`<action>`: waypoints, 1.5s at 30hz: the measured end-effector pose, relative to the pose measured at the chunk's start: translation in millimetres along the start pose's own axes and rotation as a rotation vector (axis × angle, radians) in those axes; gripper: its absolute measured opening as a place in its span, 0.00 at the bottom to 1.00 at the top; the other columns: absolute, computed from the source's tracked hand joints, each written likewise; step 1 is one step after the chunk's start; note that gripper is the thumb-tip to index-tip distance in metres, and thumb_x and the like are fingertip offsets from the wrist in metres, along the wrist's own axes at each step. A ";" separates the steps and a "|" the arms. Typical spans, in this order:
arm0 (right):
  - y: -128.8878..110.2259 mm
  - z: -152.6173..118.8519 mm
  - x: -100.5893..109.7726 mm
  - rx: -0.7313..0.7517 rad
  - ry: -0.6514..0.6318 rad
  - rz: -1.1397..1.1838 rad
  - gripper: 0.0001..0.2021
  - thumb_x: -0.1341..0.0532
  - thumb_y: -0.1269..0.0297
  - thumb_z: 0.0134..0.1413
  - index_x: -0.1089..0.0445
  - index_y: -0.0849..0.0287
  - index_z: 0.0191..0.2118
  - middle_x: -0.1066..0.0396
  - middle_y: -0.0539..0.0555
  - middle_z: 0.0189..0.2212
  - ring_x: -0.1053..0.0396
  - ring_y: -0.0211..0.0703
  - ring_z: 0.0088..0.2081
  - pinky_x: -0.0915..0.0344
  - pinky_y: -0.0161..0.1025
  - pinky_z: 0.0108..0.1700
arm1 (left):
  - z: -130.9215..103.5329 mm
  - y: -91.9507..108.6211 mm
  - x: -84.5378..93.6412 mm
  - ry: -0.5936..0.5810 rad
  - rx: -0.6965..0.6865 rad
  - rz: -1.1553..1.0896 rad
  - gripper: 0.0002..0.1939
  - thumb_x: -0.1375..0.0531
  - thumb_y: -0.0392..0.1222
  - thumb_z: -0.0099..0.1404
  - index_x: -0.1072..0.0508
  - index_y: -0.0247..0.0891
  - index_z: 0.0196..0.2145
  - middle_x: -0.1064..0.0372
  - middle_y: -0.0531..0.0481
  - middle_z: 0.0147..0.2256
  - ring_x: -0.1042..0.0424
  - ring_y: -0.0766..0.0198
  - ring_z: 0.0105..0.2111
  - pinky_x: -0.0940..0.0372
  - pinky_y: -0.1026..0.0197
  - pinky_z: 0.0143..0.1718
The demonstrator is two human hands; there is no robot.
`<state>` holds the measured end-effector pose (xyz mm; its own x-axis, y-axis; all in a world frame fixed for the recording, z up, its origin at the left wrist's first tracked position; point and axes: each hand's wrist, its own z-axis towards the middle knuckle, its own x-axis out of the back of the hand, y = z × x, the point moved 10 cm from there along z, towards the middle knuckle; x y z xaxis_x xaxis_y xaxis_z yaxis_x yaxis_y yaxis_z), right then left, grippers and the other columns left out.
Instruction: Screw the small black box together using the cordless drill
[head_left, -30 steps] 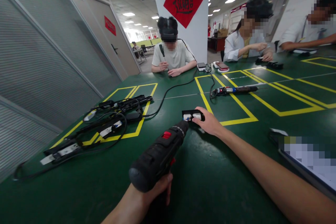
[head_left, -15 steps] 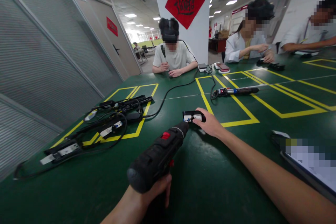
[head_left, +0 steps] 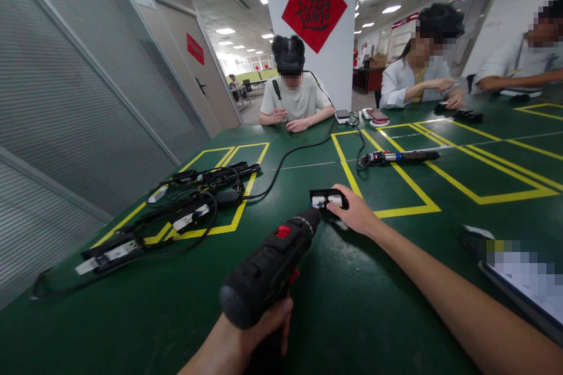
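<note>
My left hand is wrapped round the handle of a black cordless drill with a red switch on top and a red trigger. The drill's chuck points away from me, toward a small black case with white parts. My right hand grips the right end of that case and steadies it low over the green table. The chuck overlaps the near left part of the case, so I cannot tell whether the bit touches it.
Black devices with cables lie on the left, partly over yellow tape. A pen-shaped tool rests beyond my right hand. A clipboard with paper lies at right. A person sits opposite; two others sit at the far right.
The whole view has shifted slightly right and down. Both hands keep their grips, and the drill and case hold nearly the same position relative to each other.
</note>
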<state>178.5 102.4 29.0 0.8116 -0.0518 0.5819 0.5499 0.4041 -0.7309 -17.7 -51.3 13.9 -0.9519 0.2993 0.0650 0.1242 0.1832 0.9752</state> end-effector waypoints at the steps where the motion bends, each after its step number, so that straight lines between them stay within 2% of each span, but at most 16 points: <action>1: 0.0 -0.1 0.0 -0.002 0.001 0.000 0.17 0.42 0.59 0.52 0.39 0.55 0.48 0.34 0.54 0.41 0.35 0.43 0.41 0.39 0.42 0.44 | 0.8 -2.0 -1.0 -0.013 0.002 -0.002 0.32 0.37 0.51 0.53 0.39 0.36 0.52 0.32 0.53 0.17 0.33 0.62 0.14 0.40 0.62 0.15; 4: -1.0 -0.8 -0.2 0.001 0.002 0.006 0.18 0.43 0.60 0.52 0.39 0.55 0.49 0.34 0.54 0.42 0.35 0.44 0.41 0.39 0.42 0.45 | -1.1 -5.4 -2.8 -0.027 0.032 0.004 0.32 0.39 0.57 0.53 0.38 0.34 0.49 0.33 0.54 0.16 0.35 0.64 0.13 0.41 0.63 0.14; 9: -1.0 -1.7 -0.1 0.002 0.018 0.023 0.19 0.42 0.57 0.51 0.39 0.54 0.49 0.34 0.54 0.43 0.35 0.44 0.42 0.38 0.42 0.45 | -12.0 3.6 -4.8 -0.015 0.074 0.015 0.22 0.43 0.54 0.59 0.33 0.33 0.42 0.34 0.51 0.20 0.35 0.64 0.19 0.39 0.62 0.20; 15: 1.9 -1.5 -1.2 -0.016 0.025 -0.002 0.19 0.42 0.57 0.51 0.39 0.54 0.49 0.33 0.54 0.43 0.34 0.45 0.43 0.38 0.44 0.46 | -13.7 9.2 -7.2 -0.034 0.124 -0.040 0.26 0.43 0.53 0.59 0.39 0.33 0.50 0.34 0.52 0.21 0.36 0.63 0.19 0.40 0.59 0.23; 18: 2.4 -2.2 -0.2 -0.017 0.036 -0.010 0.20 0.42 0.57 0.51 0.39 0.55 0.50 0.34 0.55 0.44 0.34 0.46 0.44 0.38 0.44 0.46 | -13.6 13.8 -9.0 -0.083 0.099 0.013 0.19 0.46 0.53 0.61 0.31 0.32 0.37 0.35 0.50 0.22 0.35 0.63 0.20 0.40 0.58 0.25; 20: 2.2 -2.7 0.5 -0.013 0.042 -0.018 0.20 0.42 0.57 0.52 0.40 0.55 0.51 0.34 0.56 0.46 0.34 0.46 0.44 0.39 0.44 0.47 | -14.8 15.6 -9.0 -0.097 0.104 0.049 0.19 0.47 0.52 0.63 0.31 0.32 0.26 0.34 0.49 0.22 0.35 0.63 0.21 0.40 0.58 0.27; 22: 2.5 -2.9 0.6 -0.010 0.046 -0.025 0.21 0.42 0.56 0.52 0.40 0.55 0.51 0.35 0.56 0.46 0.35 0.46 0.45 0.39 0.45 0.48 | -16.4 16.3 -8.6 -0.097 0.126 0.054 0.20 0.48 0.50 0.63 0.31 0.33 0.23 0.34 0.48 0.23 0.35 0.63 0.22 0.40 0.58 0.28; 27: 4.5 -2.2 -0.5 -0.012 0.054 -0.037 0.22 0.42 0.56 0.51 0.41 0.56 0.52 0.35 0.57 0.47 0.35 0.46 0.46 0.39 0.45 0.49 | -17.2 17.7 -9.2 -0.091 0.144 0.040 0.21 0.48 0.50 0.64 0.31 0.33 0.20 0.33 0.47 0.24 0.35 0.63 0.23 0.40 0.58 0.28; 32: 3.7 -2.2 -0.2 0.009 0.064 -0.046 0.22 0.42 0.57 0.52 0.41 0.56 0.52 0.35 0.57 0.47 0.36 0.46 0.47 0.40 0.45 0.50 | -13.1 13.0 -8.6 -0.101 0.114 0.016 0.17 0.46 0.50 0.62 0.29 0.33 0.27 0.34 0.49 0.22 0.35 0.63 0.22 0.40 0.58 0.27; 36: 3.2 -2.7 0.0 0.016 0.067 -0.053 0.22 0.43 0.57 0.52 0.41 0.56 0.53 0.36 0.57 0.48 0.36 0.46 0.48 0.41 0.46 0.52 | -11.9 6.3 -7.3 -0.105 0.122 0.001 0.22 0.47 0.52 0.62 0.30 0.32 0.20 0.34 0.47 0.22 0.35 0.63 0.21 0.40 0.58 0.26; 42: 5.3 -2.7 0.0 0.018 0.078 -0.062 0.22 0.42 0.56 0.52 0.41 0.57 0.53 0.36 0.58 0.49 0.37 0.47 0.49 0.42 0.47 0.53 | -15.0 15.1 -9.5 -0.086 0.145 -0.015 0.18 0.47 0.50 0.63 0.30 0.34 0.25 0.33 0.49 0.22 0.34 0.62 0.22 0.39 0.58 0.27; 45: 6.1 -2.8 -0.2 0.020 0.077 -0.068 0.23 0.43 0.56 0.52 0.41 0.56 0.53 0.36 0.58 0.49 0.37 0.47 0.49 0.42 0.47 0.53 | -14.8 16.3 -10.1 -0.098 0.137 0.010 0.19 0.47 0.50 0.63 0.31 0.34 0.22 0.33 0.48 0.23 0.34 0.62 0.22 0.39 0.58 0.27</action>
<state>182.3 102.3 23.4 0.7859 -0.1497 0.5999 0.6006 0.4155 -0.6831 -10.2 -65.2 32.3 -0.9193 0.3908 0.0471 0.1771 0.3037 0.9362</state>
